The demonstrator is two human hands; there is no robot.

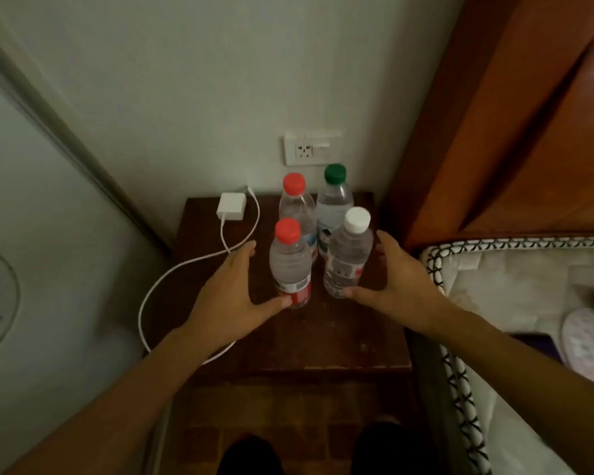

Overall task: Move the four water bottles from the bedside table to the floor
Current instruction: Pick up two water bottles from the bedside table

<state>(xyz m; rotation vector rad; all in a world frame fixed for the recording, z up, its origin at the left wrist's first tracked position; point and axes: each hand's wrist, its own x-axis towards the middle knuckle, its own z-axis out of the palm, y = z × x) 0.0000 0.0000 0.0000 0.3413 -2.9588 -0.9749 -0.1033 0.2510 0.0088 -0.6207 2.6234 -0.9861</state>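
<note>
on the tabletop, left hand and right hand, grips released, flank the red-capped bottle and white-capped bottle, labels unreadable.

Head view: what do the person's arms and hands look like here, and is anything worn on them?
Both forearms are bare up to the frame edge, with no sleeves in view. The left hand and the right hand show no gloves, rings, watch or wristband. Dim light hides finer marks.
</note>
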